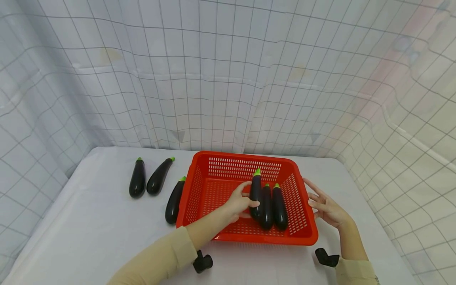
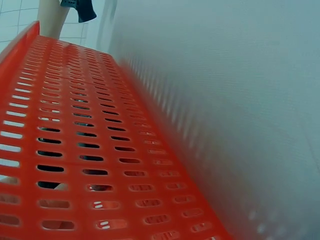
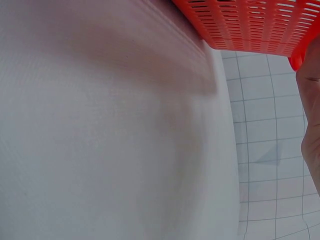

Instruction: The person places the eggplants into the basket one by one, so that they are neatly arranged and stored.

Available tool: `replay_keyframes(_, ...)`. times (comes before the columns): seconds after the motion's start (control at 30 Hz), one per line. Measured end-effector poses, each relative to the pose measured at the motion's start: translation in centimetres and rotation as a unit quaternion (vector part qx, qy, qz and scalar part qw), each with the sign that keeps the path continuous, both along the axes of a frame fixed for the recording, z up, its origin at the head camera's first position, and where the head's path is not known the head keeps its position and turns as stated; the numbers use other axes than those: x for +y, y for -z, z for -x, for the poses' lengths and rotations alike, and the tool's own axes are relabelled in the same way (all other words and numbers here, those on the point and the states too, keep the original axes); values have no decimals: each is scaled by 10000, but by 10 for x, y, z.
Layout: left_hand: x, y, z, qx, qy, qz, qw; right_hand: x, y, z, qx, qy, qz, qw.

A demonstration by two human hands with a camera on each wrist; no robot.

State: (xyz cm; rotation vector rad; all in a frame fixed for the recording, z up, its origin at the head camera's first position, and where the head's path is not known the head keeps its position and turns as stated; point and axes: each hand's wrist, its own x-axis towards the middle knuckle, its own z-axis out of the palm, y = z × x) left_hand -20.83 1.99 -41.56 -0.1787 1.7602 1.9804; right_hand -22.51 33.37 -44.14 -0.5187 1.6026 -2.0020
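Note:
In the head view my left hand [image 1: 238, 202] reaches into a red plastic basket [image 1: 222, 236] and grips a dark eggplant [image 1: 255, 194] with a green stem end. Two more eggplants, a middle one [image 1: 266, 209] and a right one [image 1: 280, 208], lie beside it on the basket's right side. At the basket's right rim, my right hand [image 1: 329, 209] rests with its fingers spread against the outside. The basket's slotted wall [image 2: 85, 145] fills much of the left wrist view and mostly hides the left hand. Part of the right hand [image 3: 311, 110] shows at the right wrist view's edge.
Left of the basket, three eggplants lie on the white table: a far-left one [image 1: 137, 179], a slanted one [image 1: 160, 177] and one against the basket's left side [image 1: 174, 202]. A white gridded curtain [image 1: 228, 79] surrounds the table. Black wrist devices [image 1: 202, 262] sit below both forearms.

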Motion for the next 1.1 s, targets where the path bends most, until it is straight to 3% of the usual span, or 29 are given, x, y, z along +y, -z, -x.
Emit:
replay_keyframes(0.47,-2,11,6,-270,30,720,9970,0,1,0,17,-26,4,10000)
replay_keyframes(1.1,1,17,6,-464,184,803,9955,-1,0,0,-19,-52,16,10000)
